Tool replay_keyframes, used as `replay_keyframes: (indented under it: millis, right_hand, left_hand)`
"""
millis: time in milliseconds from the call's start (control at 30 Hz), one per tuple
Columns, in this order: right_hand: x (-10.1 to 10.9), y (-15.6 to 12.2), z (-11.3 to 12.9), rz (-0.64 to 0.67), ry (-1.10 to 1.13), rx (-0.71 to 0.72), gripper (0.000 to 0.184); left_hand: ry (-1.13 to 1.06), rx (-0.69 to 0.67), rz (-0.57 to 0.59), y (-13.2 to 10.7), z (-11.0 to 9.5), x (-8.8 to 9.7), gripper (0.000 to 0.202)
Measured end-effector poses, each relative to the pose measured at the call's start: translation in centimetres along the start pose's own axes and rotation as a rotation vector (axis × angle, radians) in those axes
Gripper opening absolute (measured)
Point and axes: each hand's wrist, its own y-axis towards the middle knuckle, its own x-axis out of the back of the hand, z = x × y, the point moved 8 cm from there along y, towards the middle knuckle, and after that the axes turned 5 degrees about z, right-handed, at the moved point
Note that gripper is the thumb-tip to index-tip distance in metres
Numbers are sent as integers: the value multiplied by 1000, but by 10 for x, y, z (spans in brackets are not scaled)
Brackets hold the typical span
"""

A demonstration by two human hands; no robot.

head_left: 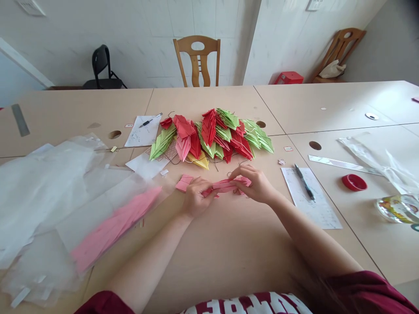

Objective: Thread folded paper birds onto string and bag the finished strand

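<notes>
A pink folded paper strip (225, 186) lies between the person's two hands, just above the counter (212, 257). The fingers of the left hand (198, 196) grasp its left end, and those of the right hand (257, 183) pinch it near the right end. Just beside the left hand is a flat pink paper piece (183, 183). Beyond the hands lies a heap of pleated paper ornaments (214, 135) (red, green, pink and a bit of yellow), with thin cords trailing from its near side. To the left, clear plastic bags (46, 187) spread over the counter, and a sleeve with pink paper inside (118, 226) lies nearest the left forearm. To the right, a black pen (304, 182) rests on a written sheet (319, 209); farther right sit a red ring (354, 182) and a patterned glass (397, 209). Across the counter stands a wooden chair (198, 46).
</notes>
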Motion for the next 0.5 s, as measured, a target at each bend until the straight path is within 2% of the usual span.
replay_keyframes:
  millis: [100,133,233,333,400,500]
  right_hand:
    - [-11,-3,-21,-17,313,-215,44]
    - [-16,-3,-27,-25,397,-269,49]
    - [-32,-3,-38,-43,581,-361,38]
    - [-43,-1,-40,-78,712,-366,32]
    - [-45,0,-37,-85,698,-332,30]
    - [-47,-1,-32,-41,528,-317,25]
  left_hand:
    - [-177,157,-61,-3,16,3,18]
    - [-232,205,-79,-4,21,4,18]
    - [-366,278,-62,-8,29,0,19]
    - [-538,311,31,-9,31,-14,21]
    - [-636,349,66,-10,32,-22,23]
    - [-658,381,72,-10,32,-25,20]
